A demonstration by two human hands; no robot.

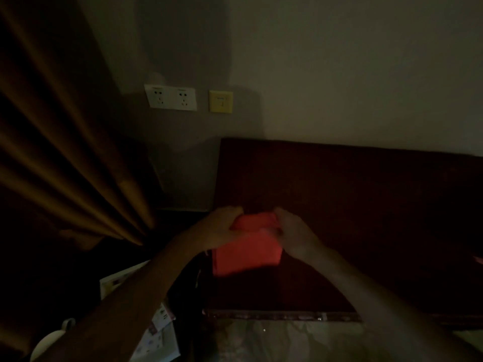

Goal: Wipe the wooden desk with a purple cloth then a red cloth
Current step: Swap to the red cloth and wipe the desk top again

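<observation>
pinching the red cloth [247, 250] with my left hand [218, 228] and right hand [294, 235] over the wooden desk [352, 205]; red wiping looks left to do.

Dim light is falling across a pale wall [339, 74]; ochre curtains [52, 139] are hanging in folds at the left; a white double socket [171, 97] and a yellow switch plate [220, 101] are sitting side by side on the wall.

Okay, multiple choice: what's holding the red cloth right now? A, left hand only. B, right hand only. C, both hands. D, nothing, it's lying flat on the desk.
C: the left hand and right hand each grip an upper end of the red cloth.
</observation>
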